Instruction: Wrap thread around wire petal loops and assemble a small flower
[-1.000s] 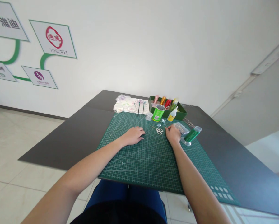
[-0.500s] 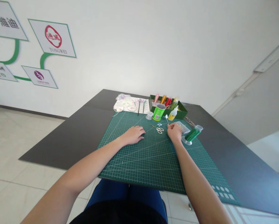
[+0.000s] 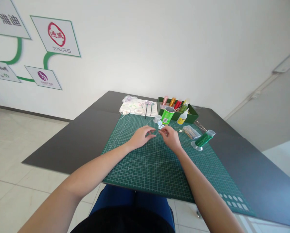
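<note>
My right hand (image 3: pixel 170 136) pinches a small pale-blue flower-like piece (image 3: pixel 160 125), which stands up above its fingertips. My left hand (image 3: pixel 143 136) is close by on the left, thumb and fingers apart, with nothing seen between them. Both hands are over the green cutting mat (image 3: pixel 147 165). A small clear spool (image 3: pixel 157 118) and a bright green can (image 3: pixel 167 116) stand just beyond the fingertips. The white-handled scissors seen before are hidden, apparently behind my right hand.
Right of my hands lie a clear box of cotton swabs (image 3: pixel 191 132) and a tilted green thread spool (image 3: pixel 203 139). A glue bottle (image 3: pixel 183 117) stands before a dark green box (image 3: pixel 193 116) of coloured spools. Brushes (image 3: pixel 146 110) rest on white paper (image 3: pixel 132 106).
My right hand has moved left from beside the swab box, bringing the pale-blue piece toward my left hand. My left hand has lifted slightly and its thumb and fingers have parted.
</note>
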A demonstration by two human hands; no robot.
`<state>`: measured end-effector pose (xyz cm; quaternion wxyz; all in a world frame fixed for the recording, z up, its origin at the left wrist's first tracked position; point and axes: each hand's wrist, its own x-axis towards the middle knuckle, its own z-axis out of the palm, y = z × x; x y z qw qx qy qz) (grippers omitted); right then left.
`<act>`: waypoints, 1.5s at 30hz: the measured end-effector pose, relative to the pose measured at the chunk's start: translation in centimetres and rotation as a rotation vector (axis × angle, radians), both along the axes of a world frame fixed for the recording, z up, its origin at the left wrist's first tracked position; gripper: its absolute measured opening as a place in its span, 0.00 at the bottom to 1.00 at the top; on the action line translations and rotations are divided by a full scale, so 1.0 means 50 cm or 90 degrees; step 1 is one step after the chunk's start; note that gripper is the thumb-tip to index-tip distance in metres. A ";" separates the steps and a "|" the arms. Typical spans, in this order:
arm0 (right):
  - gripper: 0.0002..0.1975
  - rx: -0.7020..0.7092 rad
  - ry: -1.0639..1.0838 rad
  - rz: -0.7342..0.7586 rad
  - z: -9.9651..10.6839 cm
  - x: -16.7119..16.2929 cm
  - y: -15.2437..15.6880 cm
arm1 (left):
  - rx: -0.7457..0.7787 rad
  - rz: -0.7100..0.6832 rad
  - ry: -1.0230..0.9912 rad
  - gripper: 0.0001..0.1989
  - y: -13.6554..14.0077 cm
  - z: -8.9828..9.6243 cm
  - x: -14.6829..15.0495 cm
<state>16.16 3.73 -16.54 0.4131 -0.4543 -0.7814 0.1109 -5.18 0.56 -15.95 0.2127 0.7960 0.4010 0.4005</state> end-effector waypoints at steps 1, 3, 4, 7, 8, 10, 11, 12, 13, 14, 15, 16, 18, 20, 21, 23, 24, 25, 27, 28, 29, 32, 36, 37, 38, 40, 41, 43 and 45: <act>0.06 0.012 -0.008 0.021 0.001 -0.004 -0.004 | 0.003 0.000 -0.044 0.16 -0.002 0.001 0.003; 0.05 0.030 -0.025 0.060 0.002 -0.011 -0.010 | 0.013 0.002 -0.098 0.18 -0.008 0.005 0.008; 0.04 0.038 -0.033 0.079 0.002 -0.014 -0.012 | 0.019 0.001 -0.108 0.19 -0.011 0.007 0.010; 0.06 0.056 -0.051 0.122 0.001 -0.018 -0.015 | 0.043 -0.003 -0.117 0.22 -0.023 0.016 0.014; 0.06 0.063 -0.056 0.131 0.001 -0.018 -0.016 | 0.047 -0.002 -0.122 0.23 -0.026 0.019 0.015; 0.06 0.074 -0.062 0.140 0.001 -0.017 -0.015 | 0.047 0.005 -0.133 0.23 -0.030 0.023 0.015; 0.06 0.078 -0.064 0.142 0.001 -0.016 -0.015 | 0.045 0.008 -0.139 0.23 -0.030 0.024 0.015; 0.06 0.083 -0.067 0.144 0.001 -0.016 -0.014 | 0.044 0.010 -0.144 0.23 -0.029 0.025 0.015; 0.06 0.086 -0.069 0.145 0.001 -0.016 -0.014 | 0.044 0.011 -0.149 0.23 -0.028 0.024 0.014; 0.06 0.090 -0.071 0.147 0.000 -0.016 -0.014 | 0.045 0.011 -0.154 0.23 -0.026 0.023 0.014; 0.06 0.092 -0.072 0.148 0.000 -0.016 -0.014 | 0.047 0.012 -0.157 0.23 -0.025 0.022 0.013; 0.06 0.095 -0.074 0.150 0.000 -0.017 -0.015 | 0.049 0.014 -0.157 0.22 -0.023 0.021 0.012; 0.05 0.100 -0.076 0.153 -0.001 -0.019 -0.016 | 0.054 0.016 -0.147 0.21 -0.021 0.020 0.010; 0.05 0.103 -0.076 0.155 -0.002 -0.022 -0.018 | 0.067 0.013 -0.130 0.18 -0.022 0.021 0.009; 0.05 0.104 -0.076 0.156 -0.002 -0.024 -0.018 | 0.075 0.007 -0.123 0.17 -0.022 0.022 0.009; 0.05 0.104 -0.075 0.154 -0.001 -0.026 -0.020 | 0.086 -0.010 -0.115 0.14 -0.024 0.024 0.009; 0.05 0.104 -0.073 0.152 -0.001 -0.027 -0.021 | 0.086 -0.019 -0.115 0.12 -0.025 0.025 0.009; 0.06 0.104 -0.071 0.150 -0.001 -0.029 -0.022 | 0.084 -0.026 -0.117 0.11 -0.026 0.026 0.010; 0.07 0.103 -0.064 0.145 -0.001 -0.031 -0.025 | 0.082 -0.030 -0.122 0.09 -0.026 0.027 0.010; 0.08 0.102 -0.060 0.143 -0.001 -0.032 -0.026 | 0.082 -0.029 -0.123 0.09 -0.026 0.027 0.010; 0.09 0.100 -0.057 0.140 -0.001 -0.033 -0.027 | 0.081 -0.029 -0.121 0.08 -0.025 0.027 0.009; 0.09 0.092 -0.048 0.133 -0.003 -0.036 -0.029 | 0.075 -0.028 -0.110 0.06 -0.023 0.026 0.007; 0.11 0.083 -0.038 0.121 -0.007 -0.037 -0.028 | 0.069 -0.027 -0.101 0.07 -0.020 0.023 0.006; 0.12 0.082 -0.037 0.118 -0.007 -0.037 -0.027 | 0.069 -0.027 -0.100 0.07 -0.020 0.023 0.006; 0.13 0.082 -0.037 0.117 -0.008 -0.036 -0.026 | 0.069 -0.027 -0.098 0.07 -0.020 0.023 0.005; 0.14 0.086 -0.037 0.115 -0.008 -0.035 -0.024 | 0.068 -0.028 -0.091 0.07 -0.020 0.023 0.005; 0.15 0.089 -0.037 0.115 -0.007 -0.034 -0.023 | 0.069 -0.028 -0.086 0.07 -0.021 0.023 0.005; 0.16 0.099 -0.038 0.115 -0.006 -0.032 -0.022 | 0.072 -0.029 -0.079 0.09 -0.022 0.024 0.005; 0.18 0.110 -0.040 0.116 -0.004 -0.030 -0.020 | 0.071 -0.029 -0.094 0.11 -0.022 0.023 0.006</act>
